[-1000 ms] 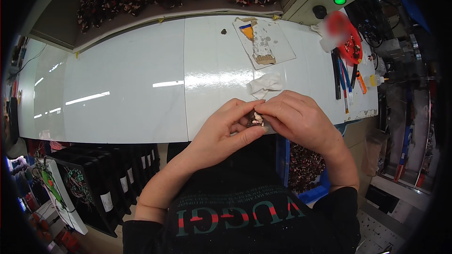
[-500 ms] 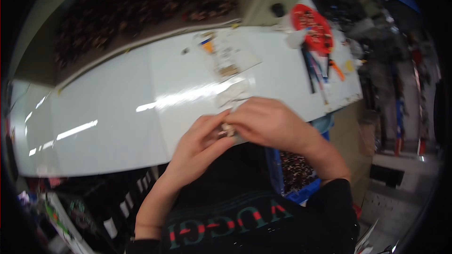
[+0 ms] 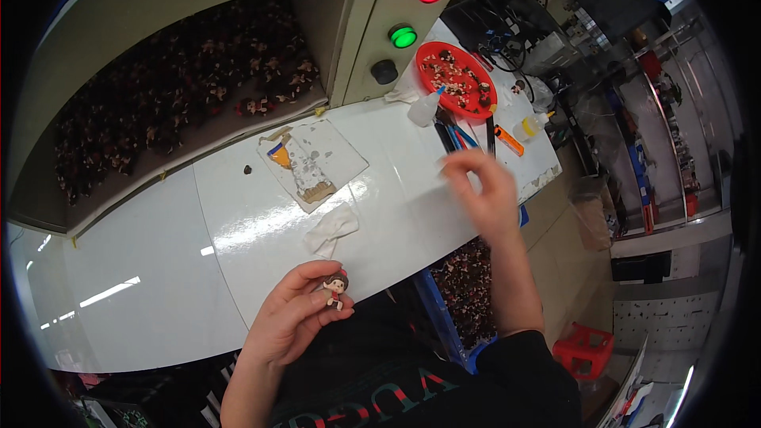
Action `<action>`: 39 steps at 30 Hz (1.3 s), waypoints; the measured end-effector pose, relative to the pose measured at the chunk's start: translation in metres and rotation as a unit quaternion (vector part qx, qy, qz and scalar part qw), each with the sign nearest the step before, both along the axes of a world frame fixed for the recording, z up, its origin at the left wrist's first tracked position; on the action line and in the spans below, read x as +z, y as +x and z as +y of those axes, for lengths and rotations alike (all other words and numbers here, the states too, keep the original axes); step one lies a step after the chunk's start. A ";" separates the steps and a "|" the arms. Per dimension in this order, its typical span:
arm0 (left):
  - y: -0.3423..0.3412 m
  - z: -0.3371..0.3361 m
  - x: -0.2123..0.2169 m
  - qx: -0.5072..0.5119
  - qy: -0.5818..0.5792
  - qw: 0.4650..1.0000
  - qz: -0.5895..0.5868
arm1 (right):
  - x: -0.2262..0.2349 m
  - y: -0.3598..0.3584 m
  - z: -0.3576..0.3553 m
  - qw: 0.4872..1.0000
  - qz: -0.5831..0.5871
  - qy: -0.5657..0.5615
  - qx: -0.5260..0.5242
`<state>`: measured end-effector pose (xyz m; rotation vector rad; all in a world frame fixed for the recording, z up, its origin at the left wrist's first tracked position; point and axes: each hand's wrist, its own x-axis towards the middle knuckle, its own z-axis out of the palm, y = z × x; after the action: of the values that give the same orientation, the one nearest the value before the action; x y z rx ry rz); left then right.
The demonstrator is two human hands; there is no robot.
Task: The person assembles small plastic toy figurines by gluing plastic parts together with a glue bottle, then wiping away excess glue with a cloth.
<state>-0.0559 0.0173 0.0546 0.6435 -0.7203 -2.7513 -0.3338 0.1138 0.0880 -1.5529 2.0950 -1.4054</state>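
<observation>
My left hand [image 3: 297, 305] is closed round a small figurine [image 3: 335, 289] with dark brown hair, a pale face and a touch of red. The fingertips and thumb pinch it upright above the front edge of the white table. My right hand [image 3: 483, 190] is over the table's right part, with bent fingers and a gap between thumb and forefinger; nothing shows in it. Closest to it lie several pens [image 3: 458, 136] and an orange tool [image 3: 509, 141]. A crumpled white cloth [image 3: 331, 230] rests just beyond my left hand.
A red plate [image 3: 477, 109] of small parts stands at the back right, beside a white squeeze bottle [image 3: 424, 111]. A stained board [image 3: 349, 160] lies mid-table. Many figurines fill the recess [image 3: 198, 103] behind. Below the front edge is a blue crate [image 3: 444, 325] of small parts.
My right hand has left the figurine and moved right toward the pens. The left hand keeps hold of the figurine, now uncovered. The view has shifted and turned.
</observation>
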 end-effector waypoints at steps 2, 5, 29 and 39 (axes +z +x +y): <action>0.000 -0.001 0.000 -0.003 -0.006 1.000 -0.009 | -0.016 -0.033 -0.004 0.994 -0.053 -0.042 -0.091; -0.004 -0.003 -0.003 0.027 -0.024 0.998 -0.043 | -0.029 -0.065 -0.018 0.991 -0.037 -0.037 -0.121; 0.044 -0.015 -0.061 0.060 0.119 0.989 0.058 | -0.134 -0.169 0.043 0.939 -0.116 0.010 -0.325; 0.045 -0.010 -0.064 0.082 0.166 0.978 0.097 | -0.135 -0.192 0.047 0.936 0.008 0.060 -0.347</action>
<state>-0.0109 0.0073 -0.0089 0.4604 -0.1586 -2.7476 -0.5253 0.1610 -0.0472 -0.7920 2.8302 -1.3897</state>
